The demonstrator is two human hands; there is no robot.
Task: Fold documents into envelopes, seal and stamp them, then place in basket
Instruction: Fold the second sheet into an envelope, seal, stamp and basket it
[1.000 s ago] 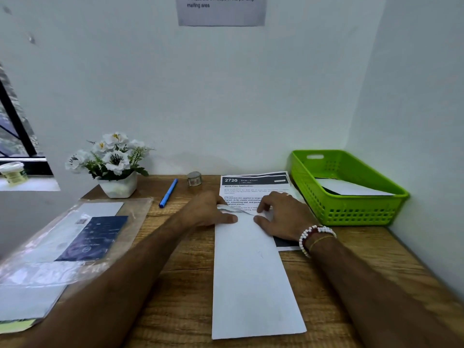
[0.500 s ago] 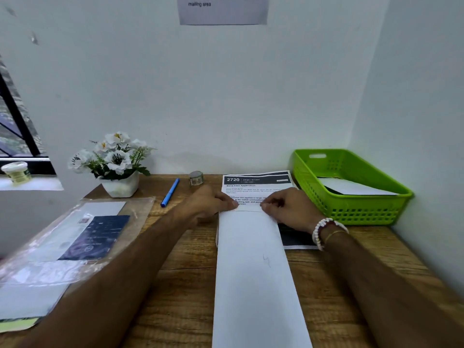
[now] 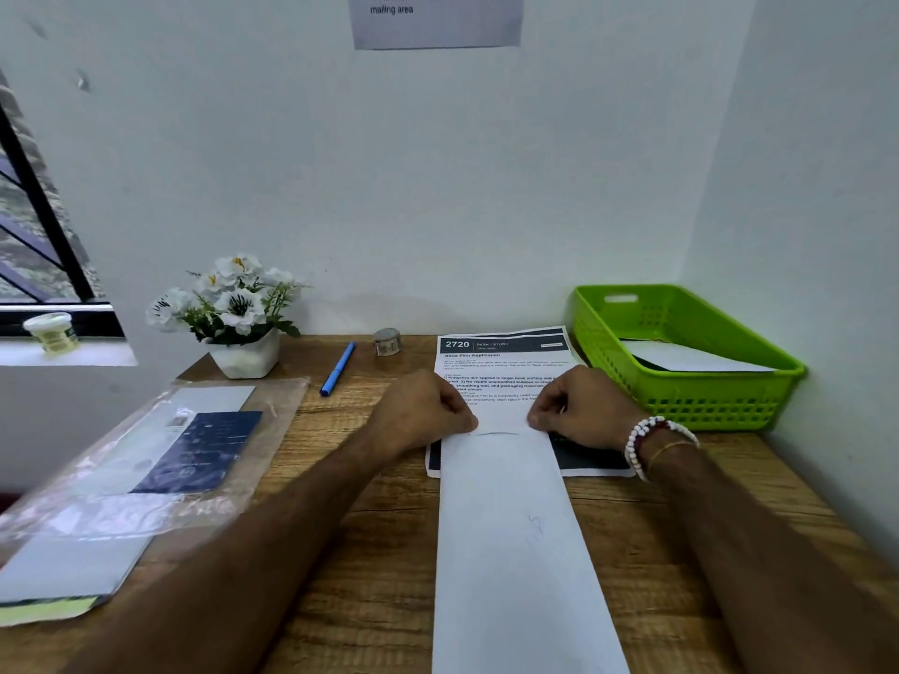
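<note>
While the left hand (image 3: 423,415) and right hand (image 3: 584,411), fingers curled, each pinch the far end of the folded document (image 3: 515,552) lying from 6 toward 12 o'clock over a printed sheet (image 3: 501,362), uneven pull may skew the next crease.

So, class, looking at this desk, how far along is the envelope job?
Done: one white paper already lies in the green basket. In hand: the left hand and right hand hold the far end of a long white sheet, mid-fold. Left: putting it in an envelope, sealing, stamping and moving it to the basket.
</note>
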